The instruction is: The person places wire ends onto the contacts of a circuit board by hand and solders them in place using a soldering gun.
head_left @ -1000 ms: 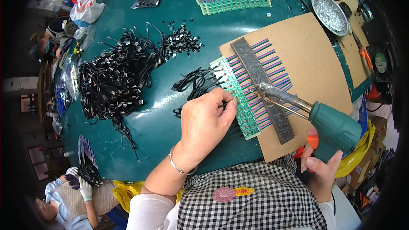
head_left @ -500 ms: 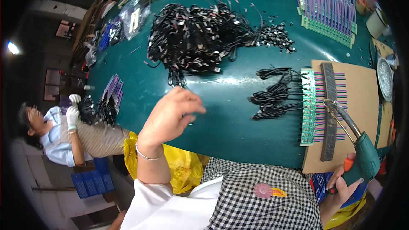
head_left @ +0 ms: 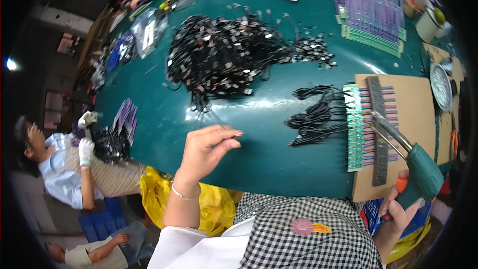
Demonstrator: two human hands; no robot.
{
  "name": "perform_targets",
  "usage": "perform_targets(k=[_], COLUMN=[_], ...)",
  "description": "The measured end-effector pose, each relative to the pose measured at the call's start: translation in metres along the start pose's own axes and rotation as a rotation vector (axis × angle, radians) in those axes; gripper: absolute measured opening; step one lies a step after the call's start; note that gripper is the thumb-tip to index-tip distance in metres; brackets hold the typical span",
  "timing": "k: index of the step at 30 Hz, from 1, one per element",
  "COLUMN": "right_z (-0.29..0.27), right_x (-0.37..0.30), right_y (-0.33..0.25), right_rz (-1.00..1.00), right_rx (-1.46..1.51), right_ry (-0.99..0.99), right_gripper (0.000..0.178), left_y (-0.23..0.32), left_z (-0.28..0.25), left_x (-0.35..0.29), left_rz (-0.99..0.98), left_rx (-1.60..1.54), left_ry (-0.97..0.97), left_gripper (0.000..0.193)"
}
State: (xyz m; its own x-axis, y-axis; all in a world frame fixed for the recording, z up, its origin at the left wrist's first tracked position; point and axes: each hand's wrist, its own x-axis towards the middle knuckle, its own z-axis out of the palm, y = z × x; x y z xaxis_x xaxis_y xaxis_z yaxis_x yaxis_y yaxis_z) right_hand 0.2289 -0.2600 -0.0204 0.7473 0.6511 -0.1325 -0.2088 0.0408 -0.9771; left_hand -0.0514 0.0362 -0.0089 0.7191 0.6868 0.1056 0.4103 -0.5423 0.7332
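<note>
My left hand is held over the table in front of the cable heap, thumb and fingers closed in a pinch. A small reddish wire end shows at its fingertips, and thin dark strands, blurred, run behind the hand towards the heap of black cables. At the right, my right hand grips a green soldering gun with an orange trigger. Its metal tip is above a dark bar lying across coloured wires, beside a green circuit board strip. Several black cables extend left from that strip.
A cardboard sheet lies under the bar. Further back are boards with purple wires, loose small black parts, a metal dish and a cup. A gloved co-worker handles cables at the left.
My left hand has drawn back from the heap's near edge and its fingers have closed into a pinch. The view has shifted slightly; the soldering gun stays near the board.
</note>
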Motion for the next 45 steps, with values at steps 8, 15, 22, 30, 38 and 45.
perform_targets(k=[8,15,22,30,38,45], right_z=[0.030,0.051,0.040,0.029,0.054,0.053], right_x=[0.011,0.022,0.030,0.027,0.027,0.027], right_y=[0.004,-0.005,0.001,0.011,-0.002,-0.005], right_rz=[-0.043,0.083,-0.126,-0.355,0.006,0.163], right_rx=[-0.097,0.165,-0.193,-0.644,0.015,0.067], right_ry=[-0.254,-0.169,-0.222,-0.163,-0.031,-0.088], right_gripper=[0.062,0.019,0.032,0.042,0.014,0.012], left_y=[0.081,0.112,0.121,0.105,0.109,0.113], left_z=[0.081,0.118,0.121,0.124,0.129,0.132], left_x=[0.034,0.046,0.047,0.045,0.045,0.044], left_rz=[-0.173,0.285,0.192,-0.298,-0.241,-0.130], left_rx=[-0.549,-0.322,-0.349,-0.584,-0.718,-0.646], left_ry=[-0.308,-0.299,-0.413,-0.490,-0.442,-0.415], left_gripper=[0.011,0.012,0.008,0.001,0.002,0.005])
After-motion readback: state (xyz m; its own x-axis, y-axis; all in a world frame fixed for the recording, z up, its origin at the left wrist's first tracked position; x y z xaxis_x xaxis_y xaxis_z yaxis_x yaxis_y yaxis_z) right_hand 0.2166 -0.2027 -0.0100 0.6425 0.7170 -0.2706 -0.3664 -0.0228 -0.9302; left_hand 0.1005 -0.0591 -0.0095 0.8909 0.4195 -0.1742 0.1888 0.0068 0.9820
